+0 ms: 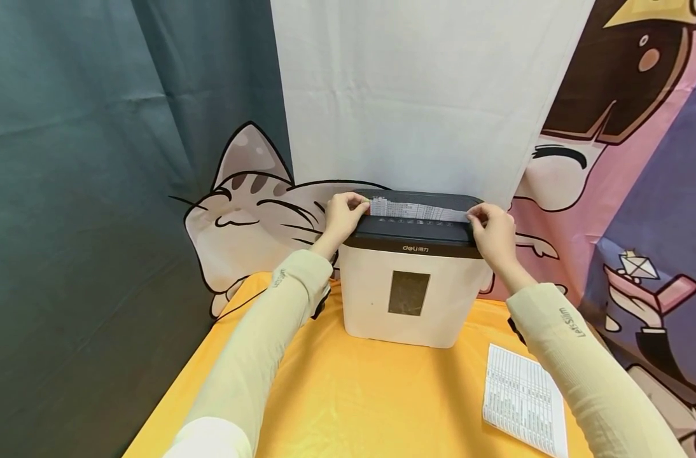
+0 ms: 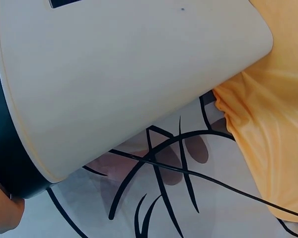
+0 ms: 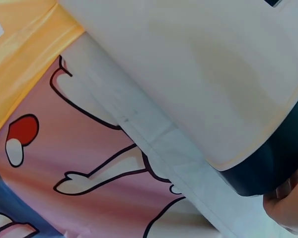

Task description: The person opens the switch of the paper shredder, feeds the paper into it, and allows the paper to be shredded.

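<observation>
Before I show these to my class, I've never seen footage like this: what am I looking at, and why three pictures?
A person wears three cameras. The head view looks down over both arms; each wrist view looks out from beside one hand, so they show mostly the machine's side.

The machine is a paper shredder, cream body with a black top, standing on an orange tablecloth. The left hand and right hand each pinch one end of a printed sheet that lies along the shredder's top. How far in it has gone cannot be told. A second printed sheet lies on the cloth by the right arm. The left wrist view also shows a thin black cord behind the shredder.
</observation>
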### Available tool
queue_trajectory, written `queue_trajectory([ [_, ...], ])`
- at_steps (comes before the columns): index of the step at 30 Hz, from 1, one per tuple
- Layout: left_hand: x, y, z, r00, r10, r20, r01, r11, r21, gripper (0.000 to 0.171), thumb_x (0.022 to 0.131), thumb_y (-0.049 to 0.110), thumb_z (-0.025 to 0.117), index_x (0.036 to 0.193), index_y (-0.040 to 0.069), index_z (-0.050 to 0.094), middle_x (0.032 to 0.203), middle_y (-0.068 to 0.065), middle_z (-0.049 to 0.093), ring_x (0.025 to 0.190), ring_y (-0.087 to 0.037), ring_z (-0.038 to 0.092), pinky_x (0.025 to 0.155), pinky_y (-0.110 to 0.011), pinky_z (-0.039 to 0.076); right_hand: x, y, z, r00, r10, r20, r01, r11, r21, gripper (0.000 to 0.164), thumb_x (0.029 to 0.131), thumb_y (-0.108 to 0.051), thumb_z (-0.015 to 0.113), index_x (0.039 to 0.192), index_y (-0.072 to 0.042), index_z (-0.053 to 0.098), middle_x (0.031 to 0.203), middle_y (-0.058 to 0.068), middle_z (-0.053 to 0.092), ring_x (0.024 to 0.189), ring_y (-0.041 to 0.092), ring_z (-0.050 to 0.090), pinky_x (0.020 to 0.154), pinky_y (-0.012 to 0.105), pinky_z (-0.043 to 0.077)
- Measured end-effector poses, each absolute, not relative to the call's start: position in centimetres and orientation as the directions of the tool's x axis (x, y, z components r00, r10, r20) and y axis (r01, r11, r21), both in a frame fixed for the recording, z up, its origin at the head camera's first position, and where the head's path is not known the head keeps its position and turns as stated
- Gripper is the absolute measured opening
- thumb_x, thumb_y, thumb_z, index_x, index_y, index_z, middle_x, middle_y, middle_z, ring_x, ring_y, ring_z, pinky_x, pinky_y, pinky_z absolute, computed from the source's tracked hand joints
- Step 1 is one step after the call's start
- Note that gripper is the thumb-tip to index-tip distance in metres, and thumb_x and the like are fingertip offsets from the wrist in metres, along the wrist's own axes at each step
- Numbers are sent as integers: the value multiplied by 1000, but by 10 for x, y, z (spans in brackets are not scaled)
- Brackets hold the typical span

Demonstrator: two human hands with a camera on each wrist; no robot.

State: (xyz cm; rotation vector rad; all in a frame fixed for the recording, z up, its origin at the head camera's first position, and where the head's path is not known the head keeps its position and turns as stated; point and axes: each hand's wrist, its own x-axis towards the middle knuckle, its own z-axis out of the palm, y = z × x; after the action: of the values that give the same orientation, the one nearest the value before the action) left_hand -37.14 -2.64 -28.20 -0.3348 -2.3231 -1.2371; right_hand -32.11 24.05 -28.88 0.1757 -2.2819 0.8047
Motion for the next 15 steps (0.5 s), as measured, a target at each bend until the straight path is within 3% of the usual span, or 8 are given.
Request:
queue_trajectory([
  [15,-373,-27,-294,-820,8,573,483,547,684,12,82,20,62,83,9,69,79,-6,69,71,-15,61,70,-27,45,-318,244,-299,-750,65,658,-369,785,-498,16,87,-9,52,91,3,62,89,20,59,82,30,52,77,41,41],
])
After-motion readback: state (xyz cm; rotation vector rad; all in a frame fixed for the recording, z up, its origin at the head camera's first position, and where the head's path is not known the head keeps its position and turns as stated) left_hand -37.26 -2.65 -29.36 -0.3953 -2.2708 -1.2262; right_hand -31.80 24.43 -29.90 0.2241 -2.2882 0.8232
